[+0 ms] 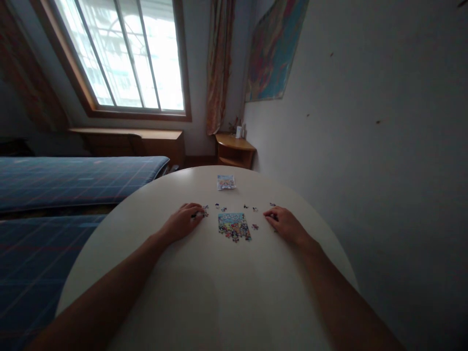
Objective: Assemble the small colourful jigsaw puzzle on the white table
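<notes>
A partly joined jigsaw puzzle point(234, 225) lies flat on the round white table point(204, 292), its lower edge uneven. On its left, my left hand point(183, 222) rests with fingers curled around a puzzle piece, among small loose pieces point(206, 210). To the right of the puzzle is my right hand point(287, 224), thumb and fingers bent together low over the tabletop; what they hold, if anything, is too small to make out. A loose puzzle piece point(255, 226) lies between the puzzle and that hand. Several more pieces point(224, 209) are scattered beyond the puzzle.
A small printed packet point(225, 182) lies toward the table's far side. Beds with blue plaid covers point(80, 180) stand close on the left, a white wall point(351, 146) on the right. Behind the table are a wooden corner shelf point(236, 142) and a window point(127, 58).
</notes>
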`<action>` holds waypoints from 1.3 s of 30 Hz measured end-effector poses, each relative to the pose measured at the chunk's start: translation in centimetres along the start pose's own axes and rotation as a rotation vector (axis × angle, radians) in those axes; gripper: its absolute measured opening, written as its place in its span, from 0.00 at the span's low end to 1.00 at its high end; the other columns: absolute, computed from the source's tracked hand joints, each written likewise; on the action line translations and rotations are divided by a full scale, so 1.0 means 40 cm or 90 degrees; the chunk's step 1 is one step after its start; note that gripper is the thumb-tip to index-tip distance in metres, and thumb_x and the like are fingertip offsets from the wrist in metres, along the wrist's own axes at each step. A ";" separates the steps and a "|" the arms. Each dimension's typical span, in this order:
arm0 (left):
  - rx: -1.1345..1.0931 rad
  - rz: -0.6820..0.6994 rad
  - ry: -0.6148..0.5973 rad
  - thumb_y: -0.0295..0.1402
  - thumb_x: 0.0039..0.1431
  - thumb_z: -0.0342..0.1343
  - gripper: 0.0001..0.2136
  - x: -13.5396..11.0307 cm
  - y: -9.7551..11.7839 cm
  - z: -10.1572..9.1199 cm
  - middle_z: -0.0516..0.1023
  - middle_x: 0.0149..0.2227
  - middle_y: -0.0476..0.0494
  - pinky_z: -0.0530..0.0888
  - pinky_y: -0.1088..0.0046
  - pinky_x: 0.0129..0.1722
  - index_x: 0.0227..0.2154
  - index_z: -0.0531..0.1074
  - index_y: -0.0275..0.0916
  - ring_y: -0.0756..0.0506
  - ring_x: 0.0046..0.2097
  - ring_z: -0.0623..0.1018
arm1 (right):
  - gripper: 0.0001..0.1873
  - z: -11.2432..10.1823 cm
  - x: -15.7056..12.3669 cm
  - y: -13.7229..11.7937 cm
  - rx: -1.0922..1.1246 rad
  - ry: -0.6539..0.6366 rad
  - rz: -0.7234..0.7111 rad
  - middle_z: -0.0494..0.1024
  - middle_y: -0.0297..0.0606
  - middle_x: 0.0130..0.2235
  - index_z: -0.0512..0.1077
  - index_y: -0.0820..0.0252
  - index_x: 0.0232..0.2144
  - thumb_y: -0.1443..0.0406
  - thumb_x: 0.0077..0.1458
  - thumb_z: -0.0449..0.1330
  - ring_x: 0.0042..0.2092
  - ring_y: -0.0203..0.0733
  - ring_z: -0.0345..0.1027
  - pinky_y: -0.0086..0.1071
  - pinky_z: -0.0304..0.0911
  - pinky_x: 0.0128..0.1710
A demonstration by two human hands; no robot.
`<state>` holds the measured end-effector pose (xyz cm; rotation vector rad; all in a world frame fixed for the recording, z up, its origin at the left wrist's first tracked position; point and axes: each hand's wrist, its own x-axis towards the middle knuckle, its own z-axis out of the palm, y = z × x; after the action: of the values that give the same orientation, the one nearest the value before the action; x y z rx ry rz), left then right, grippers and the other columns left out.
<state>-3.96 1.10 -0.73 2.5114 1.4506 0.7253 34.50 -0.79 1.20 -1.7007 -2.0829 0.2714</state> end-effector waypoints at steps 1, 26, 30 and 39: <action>-0.002 0.013 -0.006 0.38 0.64 0.49 0.14 -0.001 0.005 0.001 0.75 0.54 0.42 0.68 0.60 0.59 0.46 0.76 0.43 0.41 0.56 0.72 | 0.11 -0.001 -0.001 -0.001 0.010 -0.001 0.000 0.79 0.45 0.45 0.79 0.62 0.42 0.67 0.58 0.59 0.46 0.45 0.72 0.39 0.64 0.51; 0.107 -0.162 0.053 0.44 0.64 0.49 0.23 0.001 0.016 0.034 0.68 0.62 0.35 0.63 0.57 0.62 0.57 0.67 0.36 0.36 0.63 0.66 | 0.19 0.003 0.018 0.075 0.061 0.038 0.032 0.77 0.42 0.54 0.77 0.58 0.48 0.67 0.61 0.50 0.57 0.42 0.69 0.40 0.59 0.61; 0.102 -0.168 0.055 0.44 0.64 0.47 0.21 -0.002 0.017 0.007 0.74 0.55 0.36 0.68 0.57 0.58 0.52 0.71 0.37 0.36 0.56 0.71 | 0.17 -0.029 0.005 0.087 0.055 0.064 0.127 0.82 0.43 0.43 0.78 0.60 0.46 0.65 0.58 0.55 0.43 0.44 0.76 0.34 0.68 0.47; 0.119 -0.181 0.000 0.44 0.61 0.48 0.20 -0.023 0.003 -0.020 0.75 0.51 0.37 0.70 0.57 0.54 0.48 0.73 0.37 0.35 0.53 0.73 | 0.16 -0.072 -0.014 0.067 0.088 -0.066 0.134 0.82 0.42 0.33 0.81 0.62 0.35 0.56 0.49 0.64 0.34 0.43 0.74 0.32 0.64 0.35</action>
<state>-4.62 0.17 -0.28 2.3540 1.9039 0.5632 38.24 -1.08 2.51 -1.8564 -1.9072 0.5670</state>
